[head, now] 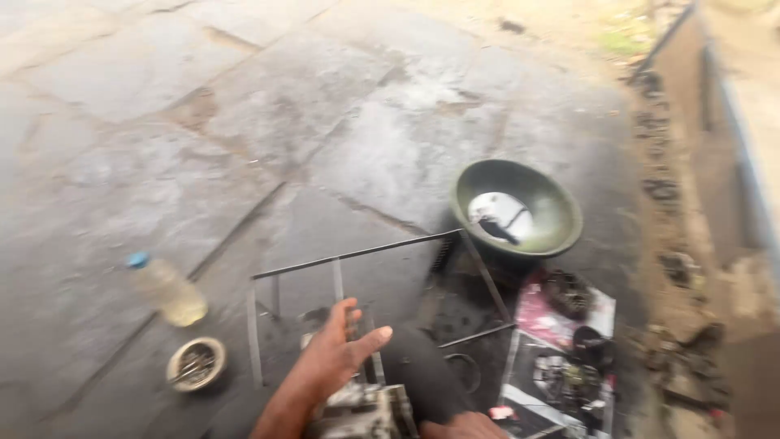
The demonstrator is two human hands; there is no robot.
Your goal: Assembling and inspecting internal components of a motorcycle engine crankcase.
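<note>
Grip loose — left hand (337, 351) seemingly touching metal frame (357, 254).

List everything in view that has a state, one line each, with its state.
Plastic bottle: lying on its side, blue cap on, some yellowish liquid inside.
Green bowl: upright, a little liquid inside.
Small round tin: open, small metal bits inside.
Left hand: open, resting on the metal frame.
Right hand: mostly cropped.

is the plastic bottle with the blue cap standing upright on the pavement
No, the plastic bottle lies on its side on the stone pavement, its blue cap pointing up-left, just above a small round tin.
</note>
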